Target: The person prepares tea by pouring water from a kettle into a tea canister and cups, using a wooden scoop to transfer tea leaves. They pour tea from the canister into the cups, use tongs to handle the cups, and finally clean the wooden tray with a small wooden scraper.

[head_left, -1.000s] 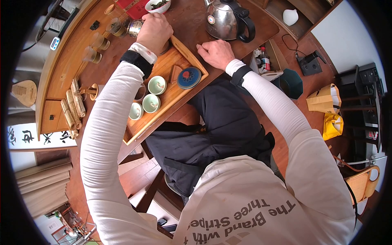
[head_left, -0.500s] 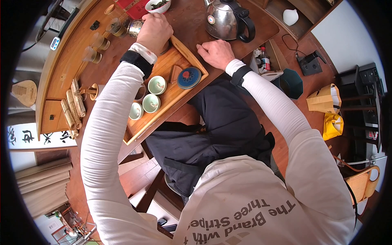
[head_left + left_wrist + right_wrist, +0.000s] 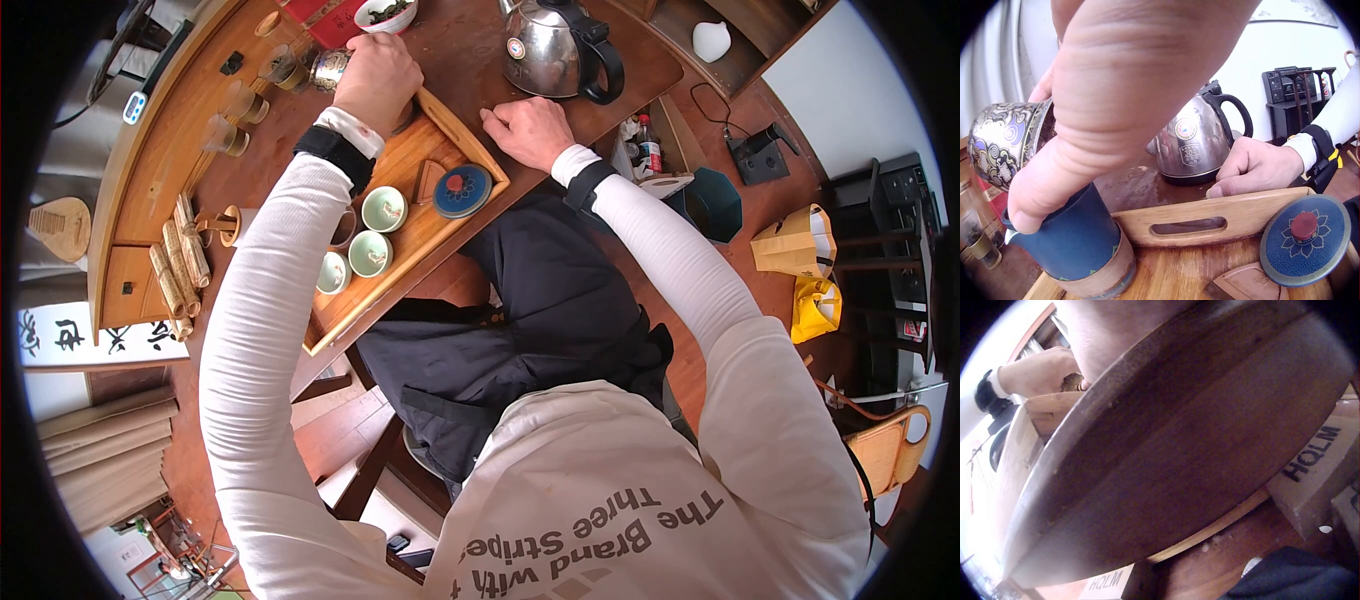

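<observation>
My left hand (image 3: 378,78) grips an ornate patterned metal cup (image 3: 1007,140), tipped on its side with its mouth towards a blue pot (image 3: 1079,237). In the left wrist view the thumb lies along the rim of that pot, close to its pale spout; the cup's inside is mostly hidden. The pot has a brown band and stands in a wooden tray (image 3: 458,125). A blue round lid (image 3: 463,192) with a red knob leans in the tray's corner by a brown wedge-shaped piece (image 3: 1250,282). My right hand (image 3: 533,133) rests on the table edge, fingers loosely curled, holding nothing.
Several small cups (image 3: 384,209) sit in the tray. A steel kettle (image 3: 545,50) stands beyond my right hand. At the back are a white bowl of leaves (image 3: 388,14), a red box (image 3: 322,18) and several glasses (image 3: 222,135). Bamboo rolls (image 3: 172,280) lie at left.
</observation>
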{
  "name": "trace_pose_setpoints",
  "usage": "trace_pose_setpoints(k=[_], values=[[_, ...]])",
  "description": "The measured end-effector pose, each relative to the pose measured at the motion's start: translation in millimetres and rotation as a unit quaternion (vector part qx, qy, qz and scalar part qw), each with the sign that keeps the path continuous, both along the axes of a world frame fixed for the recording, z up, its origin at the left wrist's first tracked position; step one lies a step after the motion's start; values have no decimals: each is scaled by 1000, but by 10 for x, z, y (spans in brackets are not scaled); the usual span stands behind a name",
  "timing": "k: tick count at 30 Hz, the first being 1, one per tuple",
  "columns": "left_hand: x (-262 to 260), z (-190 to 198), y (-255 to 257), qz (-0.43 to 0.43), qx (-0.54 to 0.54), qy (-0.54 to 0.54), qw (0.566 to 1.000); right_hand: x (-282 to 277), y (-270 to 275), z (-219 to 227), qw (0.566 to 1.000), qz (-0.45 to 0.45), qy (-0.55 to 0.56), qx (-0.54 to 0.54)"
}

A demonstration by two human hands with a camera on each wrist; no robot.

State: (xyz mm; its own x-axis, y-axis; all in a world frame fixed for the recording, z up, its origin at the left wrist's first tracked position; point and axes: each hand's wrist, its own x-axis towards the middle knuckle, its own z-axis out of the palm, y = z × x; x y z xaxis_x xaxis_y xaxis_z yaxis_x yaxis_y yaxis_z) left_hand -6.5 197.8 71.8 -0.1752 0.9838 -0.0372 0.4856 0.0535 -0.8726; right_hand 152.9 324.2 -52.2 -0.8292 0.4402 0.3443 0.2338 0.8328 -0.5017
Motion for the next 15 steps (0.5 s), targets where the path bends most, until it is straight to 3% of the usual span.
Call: trace_pose_setpoints(k=[15], values=[[-96, 15, -8, -6, 22, -63, 998, 7, -4, 0, 1000, -2, 4, -1]])
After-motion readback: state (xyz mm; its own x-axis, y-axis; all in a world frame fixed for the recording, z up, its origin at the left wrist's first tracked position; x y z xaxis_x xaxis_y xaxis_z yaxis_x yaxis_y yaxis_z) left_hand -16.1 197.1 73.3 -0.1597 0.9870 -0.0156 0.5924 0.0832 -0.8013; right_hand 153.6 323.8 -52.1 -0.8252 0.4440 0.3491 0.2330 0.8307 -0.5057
